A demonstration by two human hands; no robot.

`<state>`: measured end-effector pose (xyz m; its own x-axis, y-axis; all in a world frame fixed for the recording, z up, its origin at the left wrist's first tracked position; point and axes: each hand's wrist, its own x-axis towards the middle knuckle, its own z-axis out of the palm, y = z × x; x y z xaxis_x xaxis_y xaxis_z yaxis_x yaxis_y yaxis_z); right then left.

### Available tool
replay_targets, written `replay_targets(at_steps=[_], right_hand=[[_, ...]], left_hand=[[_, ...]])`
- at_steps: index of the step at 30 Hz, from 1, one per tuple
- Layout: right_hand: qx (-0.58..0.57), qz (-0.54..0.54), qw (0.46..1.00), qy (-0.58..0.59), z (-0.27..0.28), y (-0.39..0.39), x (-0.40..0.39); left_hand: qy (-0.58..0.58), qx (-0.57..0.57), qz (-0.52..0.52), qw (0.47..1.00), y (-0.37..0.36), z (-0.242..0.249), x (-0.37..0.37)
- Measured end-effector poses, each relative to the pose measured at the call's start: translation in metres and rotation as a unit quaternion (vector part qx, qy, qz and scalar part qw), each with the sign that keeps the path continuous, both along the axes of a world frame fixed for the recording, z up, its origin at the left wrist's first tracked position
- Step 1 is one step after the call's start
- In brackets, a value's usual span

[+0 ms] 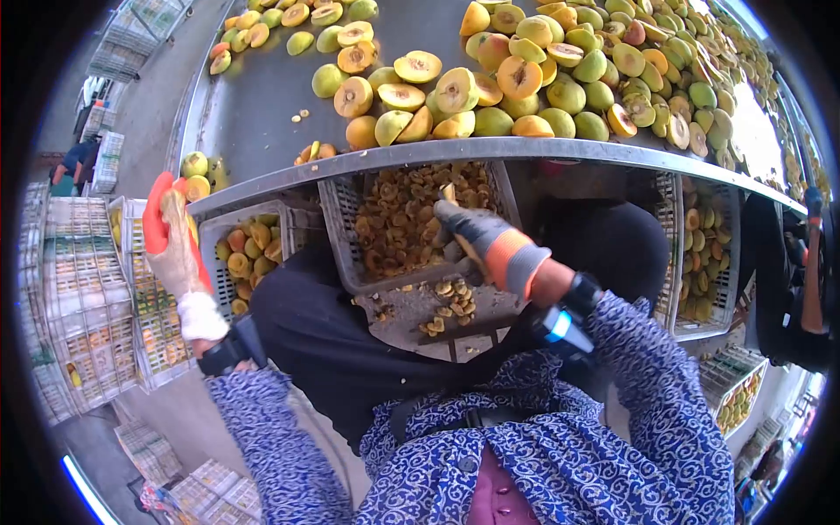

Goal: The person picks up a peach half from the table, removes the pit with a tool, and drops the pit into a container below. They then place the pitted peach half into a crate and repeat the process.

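Note:
My left hand (175, 227), in an orange and tan glove, is at the table's left front edge, beside a few fruits (198, 186). Its fingers point up; whether it holds anything is hidden. My right hand (477, 236), in a dark glove with an orange and grey cuff, is closed round a tool with a wooden handle (473, 255), over a crate (350, 273) of brown fruit scraps (398, 214). Halved fruits (455, 90) with brown centres lie on the metal table (280, 96) in front.
The table's raised metal rim (420, 156) curves above my lap. A crate of fruits (254, 249) stands at left, another (700, 245) at right. Stacked crates (83, 297) are at far left. Scraps (451, 306) lie below the middle crate. Another person (79, 162) is at upper left.

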<state>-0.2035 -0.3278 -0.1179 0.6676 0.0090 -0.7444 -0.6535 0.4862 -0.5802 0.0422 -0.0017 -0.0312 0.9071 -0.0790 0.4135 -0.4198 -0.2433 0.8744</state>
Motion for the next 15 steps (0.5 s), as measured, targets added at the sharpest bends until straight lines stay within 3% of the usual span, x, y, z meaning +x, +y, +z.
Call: replay_targets(at_steps=[2,4,5,9,12,14,15], right_hand=[[-0.140,0.106,0.983,-0.045,0.012,-0.012,0.005],[-0.202,0.219,0.954,-0.002,0.034,-0.017,0.014],[-0.230,0.303,0.925,0.003,0.024,-0.016,0.021],[-0.131,0.590,0.797,-0.008,-0.048,0.019,0.016],[-0.190,0.709,0.669,-0.118,-0.172,0.066,-0.029],[-0.267,0.688,0.647,-0.191,-0.253,0.088,-0.068],[-0.309,0.654,0.661,-0.202,-0.276,0.094,-0.078]], left_hand=[[-0.003,0.227,0.119,0.967,0.042,-0.020,-0.007],[0.005,0.335,0.198,0.921,0.087,-0.051,-0.027],[0.056,0.324,0.194,0.924,0.106,-0.068,-0.038],[0.174,0.287,0.139,0.932,0.222,-0.187,-0.076],[0.213,0.350,0.054,0.911,0.156,-0.193,-0.112],[0.178,0.360,-0.052,0.914,0.072,-0.200,-0.092],[0.153,0.366,-0.099,0.913,0.029,-0.211,-0.072]])
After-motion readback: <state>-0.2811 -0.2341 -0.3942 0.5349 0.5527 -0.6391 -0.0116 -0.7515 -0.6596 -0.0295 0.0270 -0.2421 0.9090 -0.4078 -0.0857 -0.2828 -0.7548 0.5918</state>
